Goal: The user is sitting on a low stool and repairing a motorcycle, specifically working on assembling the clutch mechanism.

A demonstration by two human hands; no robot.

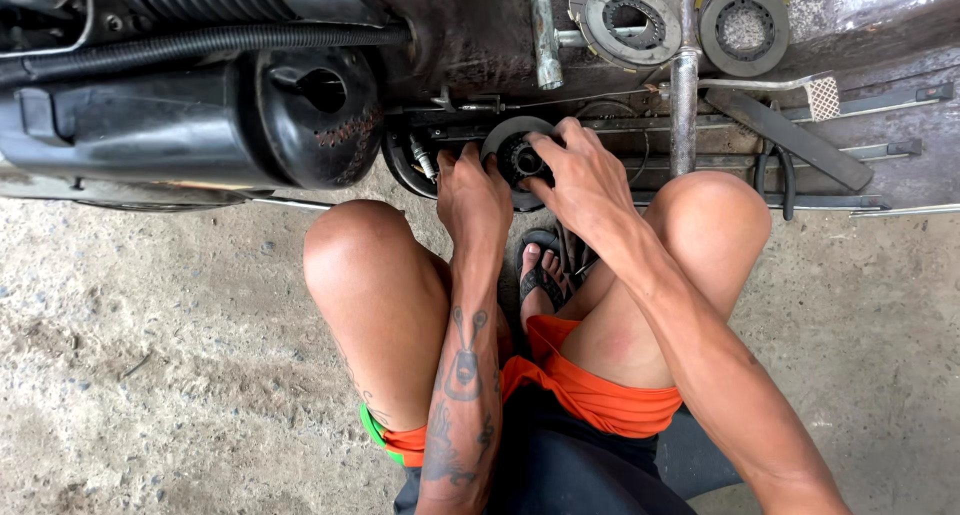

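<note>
left hand: fingers curled against black round part, grip unclear | right hand: clasping same part from its right | pedal well beyond right hand

we see orange shorts with a green hem, a black round part, grey concrete floor.

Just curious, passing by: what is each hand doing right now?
Left hand: fingers curled on the round black toothed part.
Right hand: gripping the same part from the other side.
</note>
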